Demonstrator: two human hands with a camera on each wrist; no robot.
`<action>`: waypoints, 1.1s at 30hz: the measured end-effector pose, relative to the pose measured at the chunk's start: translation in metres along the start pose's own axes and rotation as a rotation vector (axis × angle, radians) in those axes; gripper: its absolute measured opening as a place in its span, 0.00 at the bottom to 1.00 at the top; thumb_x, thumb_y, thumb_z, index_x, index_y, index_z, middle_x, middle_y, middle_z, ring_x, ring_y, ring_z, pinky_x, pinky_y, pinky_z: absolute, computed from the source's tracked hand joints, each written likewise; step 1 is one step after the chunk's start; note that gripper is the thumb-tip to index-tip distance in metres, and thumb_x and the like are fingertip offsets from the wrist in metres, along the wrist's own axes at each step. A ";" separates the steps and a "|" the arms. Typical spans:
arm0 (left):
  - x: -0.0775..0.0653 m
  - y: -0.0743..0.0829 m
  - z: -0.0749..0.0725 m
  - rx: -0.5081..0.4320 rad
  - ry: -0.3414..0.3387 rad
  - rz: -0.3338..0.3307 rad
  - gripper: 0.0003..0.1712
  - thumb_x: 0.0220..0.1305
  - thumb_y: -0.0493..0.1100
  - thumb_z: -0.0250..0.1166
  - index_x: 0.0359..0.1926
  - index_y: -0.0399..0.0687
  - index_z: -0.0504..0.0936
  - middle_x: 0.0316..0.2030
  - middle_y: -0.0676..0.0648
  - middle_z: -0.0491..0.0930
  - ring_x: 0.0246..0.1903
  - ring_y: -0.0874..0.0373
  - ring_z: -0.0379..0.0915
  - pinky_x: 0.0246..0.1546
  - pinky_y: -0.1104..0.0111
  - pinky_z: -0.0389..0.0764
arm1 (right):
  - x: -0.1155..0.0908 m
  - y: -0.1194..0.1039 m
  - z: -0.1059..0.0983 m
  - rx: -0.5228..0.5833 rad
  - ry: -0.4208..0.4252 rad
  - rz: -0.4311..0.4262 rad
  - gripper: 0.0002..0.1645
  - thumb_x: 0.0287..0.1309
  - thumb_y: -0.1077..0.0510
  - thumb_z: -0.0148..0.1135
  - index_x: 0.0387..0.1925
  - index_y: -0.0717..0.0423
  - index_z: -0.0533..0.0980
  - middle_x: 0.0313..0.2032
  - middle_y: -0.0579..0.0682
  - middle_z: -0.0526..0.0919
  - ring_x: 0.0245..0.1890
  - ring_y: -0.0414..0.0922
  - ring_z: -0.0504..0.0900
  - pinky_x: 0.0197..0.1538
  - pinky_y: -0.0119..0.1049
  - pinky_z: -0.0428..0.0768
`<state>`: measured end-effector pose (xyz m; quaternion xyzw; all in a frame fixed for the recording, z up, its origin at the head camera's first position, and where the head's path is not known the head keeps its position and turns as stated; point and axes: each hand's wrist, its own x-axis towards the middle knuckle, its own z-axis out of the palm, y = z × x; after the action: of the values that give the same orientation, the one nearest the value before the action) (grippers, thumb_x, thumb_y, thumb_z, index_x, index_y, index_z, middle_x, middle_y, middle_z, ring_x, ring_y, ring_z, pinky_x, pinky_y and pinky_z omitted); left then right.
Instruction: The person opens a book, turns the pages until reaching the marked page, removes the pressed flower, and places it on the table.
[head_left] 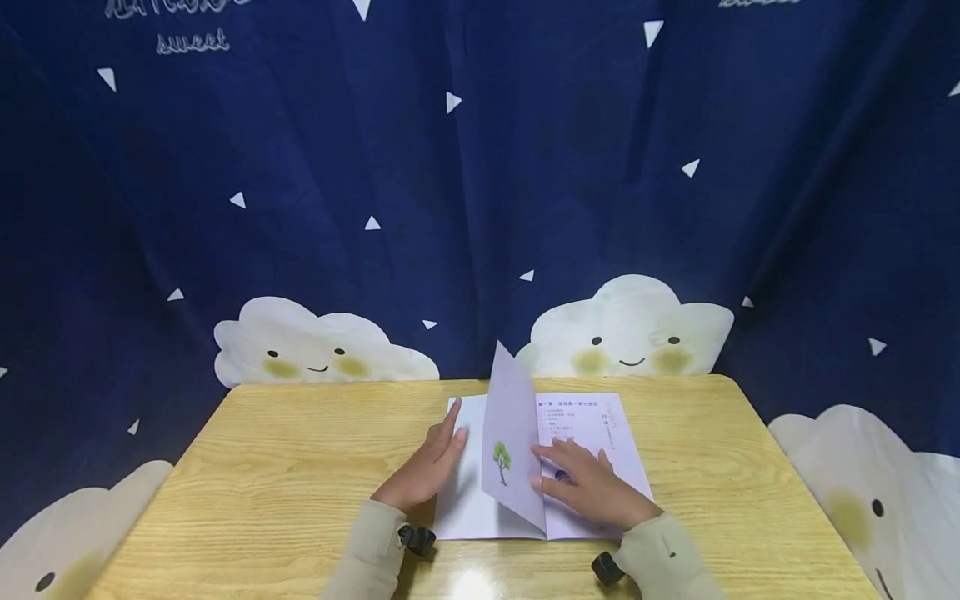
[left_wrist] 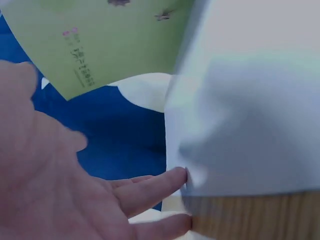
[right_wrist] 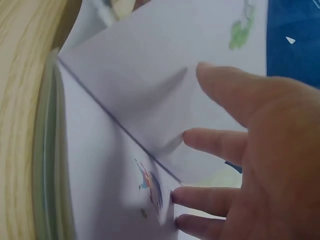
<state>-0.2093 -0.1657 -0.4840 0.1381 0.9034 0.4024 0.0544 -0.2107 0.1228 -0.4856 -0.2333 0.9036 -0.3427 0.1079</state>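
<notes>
An open book lies on the table, with one leaf standing up from its middle and a small green tree printed on it. At the book's left edge my left hand has its fingers extended; in the left wrist view the fingertips are right at the edge of a white page. My right hand is over the right page, fingers spread and fairly straight. In the right wrist view its fingertips are close against the raised leaf and the page with a coloured drawing.
The book stands on a light wooden table. Behind it hangs a dark blue curtain with white triangles and smiling clouds. A green printed sheet shows in the left wrist view. Black wrist devices sit at both sleeves.
</notes>
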 end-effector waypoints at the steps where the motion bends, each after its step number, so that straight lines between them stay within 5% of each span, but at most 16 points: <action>1: 0.000 -0.001 -0.002 -0.024 0.009 -0.006 0.34 0.75 0.63 0.32 0.75 0.70 0.32 0.74 0.39 0.44 0.70 0.41 0.48 0.64 0.42 0.56 | 0.000 0.000 0.001 -0.008 -0.005 0.006 0.37 0.62 0.33 0.54 0.68 0.44 0.67 0.70 0.58 0.61 0.72 0.61 0.50 0.63 0.73 0.35; 11: 0.000 -0.005 -0.007 -0.084 0.050 -0.013 0.36 0.74 0.64 0.28 0.76 0.65 0.31 0.75 0.38 0.42 0.72 0.42 0.41 0.65 0.40 0.51 | 0.000 0.000 0.009 -0.156 0.008 -0.017 0.34 0.63 0.34 0.53 0.68 0.37 0.67 0.68 0.61 0.61 0.70 0.61 0.56 0.61 0.75 0.40; 22: 0.004 -0.001 -0.008 -0.108 0.086 -0.014 0.35 0.75 0.63 0.32 0.76 0.66 0.32 0.74 0.38 0.42 0.70 0.41 0.48 0.64 0.41 0.55 | 0.004 -0.005 0.018 -0.321 0.040 0.000 0.31 0.64 0.35 0.53 0.67 0.29 0.67 0.65 0.59 0.63 0.64 0.56 0.60 0.60 0.75 0.46; 33: 0.002 0.001 -0.002 -0.021 0.102 0.005 0.38 0.71 0.65 0.45 0.76 0.71 0.41 0.75 0.43 0.39 0.71 0.40 0.47 0.63 0.39 0.56 | 0.008 -0.009 0.026 -0.478 0.070 -0.005 0.30 0.63 0.32 0.52 0.66 0.28 0.68 0.62 0.58 0.66 0.60 0.57 0.62 0.56 0.76 0.54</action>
<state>-0.2120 -0.1662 -0.4821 0.1192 0.9003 0.4186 0.0087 -0.2054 0.0984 -0.4992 -0.2424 0.9616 -0.1272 0.0176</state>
